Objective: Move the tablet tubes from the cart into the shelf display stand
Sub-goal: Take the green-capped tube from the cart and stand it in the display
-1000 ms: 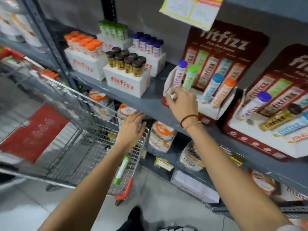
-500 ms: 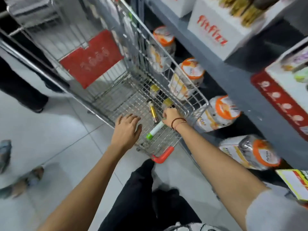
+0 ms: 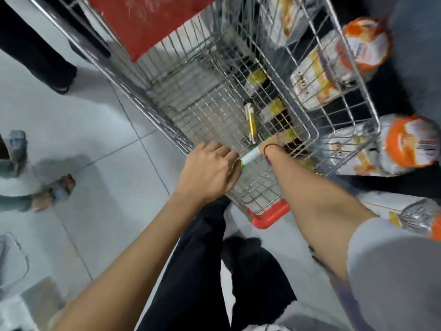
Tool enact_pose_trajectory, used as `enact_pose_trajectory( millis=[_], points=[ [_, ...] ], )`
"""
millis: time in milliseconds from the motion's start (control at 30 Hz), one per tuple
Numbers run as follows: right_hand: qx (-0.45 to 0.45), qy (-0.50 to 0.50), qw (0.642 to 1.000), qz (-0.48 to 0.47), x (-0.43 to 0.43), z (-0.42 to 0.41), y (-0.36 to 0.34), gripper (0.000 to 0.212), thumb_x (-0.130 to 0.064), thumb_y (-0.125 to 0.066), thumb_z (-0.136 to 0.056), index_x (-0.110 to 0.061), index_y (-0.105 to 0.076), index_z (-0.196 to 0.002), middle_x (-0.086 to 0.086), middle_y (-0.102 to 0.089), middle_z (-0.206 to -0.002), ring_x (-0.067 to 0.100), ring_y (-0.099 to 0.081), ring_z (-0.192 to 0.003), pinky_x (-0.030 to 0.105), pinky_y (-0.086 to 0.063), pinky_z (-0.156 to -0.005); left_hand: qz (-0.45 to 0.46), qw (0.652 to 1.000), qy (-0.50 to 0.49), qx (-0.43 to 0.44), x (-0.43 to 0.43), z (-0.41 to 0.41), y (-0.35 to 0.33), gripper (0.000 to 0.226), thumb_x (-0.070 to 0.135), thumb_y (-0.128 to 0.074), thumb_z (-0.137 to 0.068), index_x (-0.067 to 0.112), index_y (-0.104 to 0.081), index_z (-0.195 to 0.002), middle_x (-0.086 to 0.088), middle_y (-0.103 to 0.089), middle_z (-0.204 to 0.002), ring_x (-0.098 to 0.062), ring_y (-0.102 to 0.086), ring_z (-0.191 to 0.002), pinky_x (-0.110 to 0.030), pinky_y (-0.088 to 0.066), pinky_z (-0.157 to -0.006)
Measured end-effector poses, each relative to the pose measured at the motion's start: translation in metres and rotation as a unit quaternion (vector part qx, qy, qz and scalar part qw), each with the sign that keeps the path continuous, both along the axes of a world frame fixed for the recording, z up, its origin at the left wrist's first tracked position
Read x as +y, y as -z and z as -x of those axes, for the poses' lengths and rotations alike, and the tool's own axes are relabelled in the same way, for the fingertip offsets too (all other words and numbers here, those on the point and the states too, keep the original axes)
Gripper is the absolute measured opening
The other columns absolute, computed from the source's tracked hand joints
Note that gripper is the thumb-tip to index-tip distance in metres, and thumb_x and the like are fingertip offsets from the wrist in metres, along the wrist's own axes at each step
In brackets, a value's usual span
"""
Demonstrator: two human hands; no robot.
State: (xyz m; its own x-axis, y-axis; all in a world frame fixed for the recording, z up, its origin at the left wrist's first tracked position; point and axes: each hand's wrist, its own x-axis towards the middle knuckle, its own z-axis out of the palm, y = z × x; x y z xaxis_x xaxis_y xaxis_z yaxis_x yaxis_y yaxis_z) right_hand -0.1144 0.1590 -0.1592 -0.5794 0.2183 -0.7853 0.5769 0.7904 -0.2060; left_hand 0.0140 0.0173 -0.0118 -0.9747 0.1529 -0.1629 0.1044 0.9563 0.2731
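I look down into a wire shopping cart [image 3: 152, 115]. A white tablet tube with a green cap [image 3: 251, 156] lies at the near end of the cart floor. My right hand [image 3: 274, 145] is down inside the cart, curled over that tube's far end; my wrist hides the fingers. A yellow tablet tube [image 3: 251, 120] lies on the mesh just beyond. My left hand [image 3: 210, 173] grips the cart's near rim, its fingers beside the tube's green cap. The shelf display stand is out of view.
Orange-lidded jars in clear wrap [image 3: 405, 144] fill the low shelf right of the cart. A red panel [image 3: 148, 22] sits at the cart's far end and a red bumper [image 3: 269, 217] at its near corner. Another person's feet [image 3: 50, 194] and dark legs [image 3: 35, 44] stand left.
My view has swung from the shelf down into the cart. My right hand left the display stand, dropped into the cart and closed on the green-capped tube. My left hand stayed on the rim.
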Motion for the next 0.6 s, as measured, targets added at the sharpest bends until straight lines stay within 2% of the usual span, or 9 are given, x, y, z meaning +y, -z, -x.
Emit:
enact_pose_trajectory(
  millis=[67, 100, 133, 200, 267, 300, 367, 433, 600],
  points=[
    [0.019, 0.023, 1.0, 0.002, 0.0, 0.001, 0.009, 0.041, -0.012, -0.046, -0.096, -0.001, -0.035, -0.134, 0.007, -0.048, -0.078, 0.023, -0.051, -0.061, 0.014, -0.046, -0.034, -0.003, 1.0, -0.002, 0.002, -0.001, 0.001, 0.002, 0.043, 0.034, -0.025, -0.091, 0.012, -0.062, -0.091, -0.006, -0.068, -0.083, -0.026, -0.059, -0.082, -0.041, -0.045, -0.072],
    [0.03, 0.026, 0.999, -0.003, 0.001, 0.002, 0.012, 0.038, -0.01, -0.045, -0.096, 0.0, -0.037, -0.132, 0.008, -0.047, -0.07, 0.02, -0.049, -0.055, 0.009, -0.039, -0.026, -0.005, 1.0, -0.003, 0.003, -0.001, 0.001, 0.002, 0.043, 0.034, -0.026, -0.091, 0.012, -0.063, -0.091, -0.006, -0.068, -0.083, -0.026, -0.06, -0.082, -0.04, -0.045, -0.072],
    [0.036, 0.025, 0.999, -0.008, 0.002, 0.003, 0.014, 0.036, -0.008, -0.046, -0.096, 0.002, -0.039, -0.13, 0.013, -0.053, -0.072, 0.021, -0.053, -0.056, 0.007, -0.039, -0.028, -0.007, 1.0, -0.003, 0.005, -0.001, 0.001, 0.003, 0.043, 0.034, -0.026, -0.091, 0.012, -0.063, -0.091, -0.006, -0.068, -0.082, -0.026, -0.06, -0.081, -0.04, -0.045, -0.071],
    [0.043, 0.033, 0.998, -0.013, 0.004, 0.005, 0.017, 0.033, -0.008, -0.047, -0.095, 0.004, -0.044, -0.125, 0.02, -0.063, -0.094, 0.027, -0.064, -0.069, 0.009, -0.043, -0.035, -0.008, 1.0, -0.004, 0.013, 0.0, 0.0, 0.002, 0.042, 0.033, -0.027, -0.091, 0.012, -0.063, -0.09, -0.005, -0.069, -0.081, -0.026, -0.06, -0.08, -0.04, -0.046, -0.07],
    [0.043, 0.039, 0.998, -0.016, 0.007, 0.006, 0.014, 0.03, -0.008, -0.049, -0.095, 0.004, -0.047, -0.122, 0.019, -0.065, -0.112, 0.028, -0.066, -0.076, 0.01, -0.037, -0.027, -0.011, 1.0, -0.006, 0.021, 0.001, 0.0, 0.001, 0.04, 0.032, -0.03, -0.091, 0.012, -0.064, -0.086, -0.004, -0.069, -0.079, -0.026, -0.061, -0.077, -0.038, -0.047, -0.067],
    [0.044, 0.045, 0.998, -0.018, 0.008, 0.006, 0.01, 0.029, -0.008, -0.05, -0.094, 0.004, -0.049, -0.12, 0.02, -0.065, -0.116, 0.028, -0.067, -0.078, 0.014, -0.038, -0.027, -0.013, 1.0, -0.008, 0.026, 0.002, 0.001, 0.001, 0.038, 0.031, -0.032, -0.091, 0.012, -0.064, -0.084, -0.004, -0.069, -0.076, -0.026, -0.061, -0.075, -0.037, -0.047, -0.065],
    [0.057, 0.07, 0.996, -0.021, 0.01, 0.005, 0.0, 0.027, -0.008, -0.055, -0.091, 0.003, -0.055, -0.115, 0.021, -0.065, -0.115, 0.032, -0.068, -0.09, 0.025, -0.053, -0.051, -0.015, 0.999, -0.011, 0.038, 0.002, 0.001, -0.001, 0.035, 0.03, -0.035, -0.09, 0.012, -0.063, -0.078, -0.003, -0.066, -0.068, -0.025, -0.06, -0.068, -0.034, -0.042, -0.06],
    [0.075, 0.101, 0.992, -0.017, 0.014, 0.004, -0.007, 0.029, -0.011, -0.06, -0.088, 0.001, -0.058, -0.114, 0.02, -0.066, -0.113, 0.032, -0.067, -0.097, 0.035, -0.056, -0.07, -0.014, 0.999, -0.006, 0.049, 0.003, 0.001, -0.003, 0.033, 0.028, -0.038, -0.089, 0.012, -0.061, -0.073, -0.003, -0.063, -0.063, -0.024, -0.058, -0.063, -0.031, -0.039, -0.057],
    [0.13, 0.161, 0.978, -0.002, 0.016, -0.003, -0.026, 0.04, -0.022, -0.069, -0.081, -0.002, -0.057, -0.114, 0.02, -0.066, -0.112, 0.034, -0.066, -0.097, 0.042, -0.058, -0.079, -0.02, 0.999, -0.003, 0.048, 0.003, 0.0, -0.005, 0.034, 0.028, -0.038, -0.088, 0.011, -0.062, -0.071, -0.003, -0.064, -0.06, -0.024, -0.058, -0.059, -0.031, -0.043, -0.057]
  ],
)
